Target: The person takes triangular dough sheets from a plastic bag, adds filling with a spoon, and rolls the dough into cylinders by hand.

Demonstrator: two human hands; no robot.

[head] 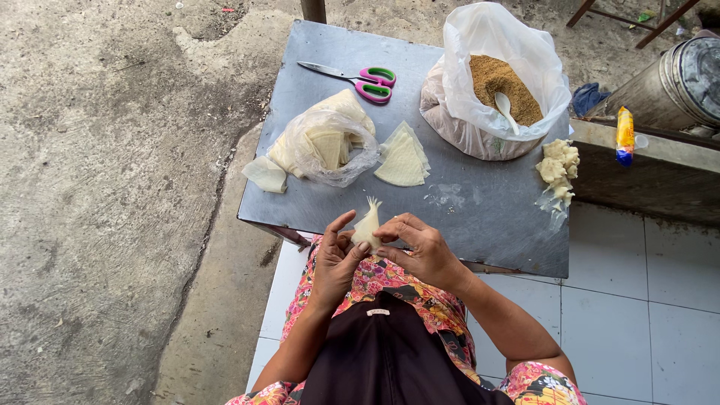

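Both hands pinch one folded pastry wrapper (367,226) at the near edge of the metal surface (487,210), left hand (335,259) cupping below and right hand (420,247) pressing the fold, with cut wrappers (403,157) and the open filling bag (502,82) in easy reach.

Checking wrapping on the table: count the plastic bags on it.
2. A clear bag of pale wrappers lies left of centre; a white bag of brown crumbs stands at the far right. More could be hidden.
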